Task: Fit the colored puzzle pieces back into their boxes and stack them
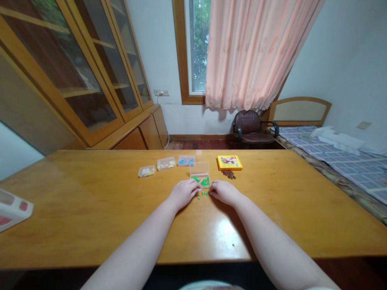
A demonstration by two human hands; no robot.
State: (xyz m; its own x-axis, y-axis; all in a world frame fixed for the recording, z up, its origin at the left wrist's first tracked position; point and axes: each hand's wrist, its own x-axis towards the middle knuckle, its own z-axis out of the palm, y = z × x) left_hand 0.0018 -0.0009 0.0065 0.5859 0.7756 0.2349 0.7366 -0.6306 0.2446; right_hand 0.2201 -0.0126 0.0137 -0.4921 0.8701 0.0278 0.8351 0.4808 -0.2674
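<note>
A small clear plastic box (200,169) stands on the table with its lid raised, and small green pieces (205,182) lie inside it. My left hand (184,191) rests at the box's near left corner, fingers curled together, with something whitish and tiny at the fingertips. At the near right corner is my right hand (224,191), its fingers bent inward and pressed together; whatever they hold is hidden. Between the two hands, several loose green pieces (204,194) are scattered on the tabletop just in front of the box.
Behind stand clear boxes with blue pieces (186,161), cream pieces (166,163) and pale yellow pieces (146,171). To the right, a yellow box (229,162) lies behind a pile of brown pieces (229,175). A white and red object (14,210) sits at the table's left edge.
</note>
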